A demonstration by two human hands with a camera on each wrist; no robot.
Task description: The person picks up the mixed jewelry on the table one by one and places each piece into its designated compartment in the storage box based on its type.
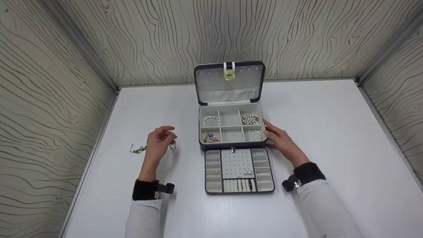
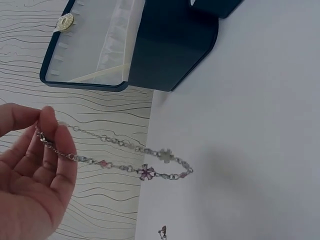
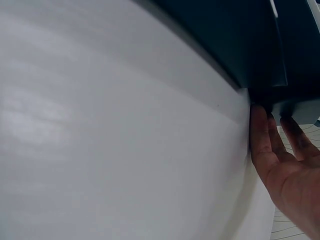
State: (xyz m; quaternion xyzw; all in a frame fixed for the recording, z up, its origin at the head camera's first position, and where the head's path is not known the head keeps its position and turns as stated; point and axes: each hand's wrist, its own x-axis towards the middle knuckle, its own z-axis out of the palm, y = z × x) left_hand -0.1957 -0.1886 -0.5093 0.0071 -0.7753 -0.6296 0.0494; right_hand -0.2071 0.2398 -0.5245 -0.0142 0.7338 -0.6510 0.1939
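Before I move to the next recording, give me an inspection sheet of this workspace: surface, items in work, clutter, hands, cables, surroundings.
Surface: white table, glossy.
Job's things: jewellery box, lid raised, jewellery in four of six compartments; tray in front of the box, holding two pearl-like studs and other small pieces; flower chain dangling from the left hand.
Clutter: loose chain on the table, left of the left hand.
Hands: left hand pinches the flower chain; right hand touches the box's right side.
Cables: nothing seen.
Surroundings: panels with wavy lines behind and at both sides.
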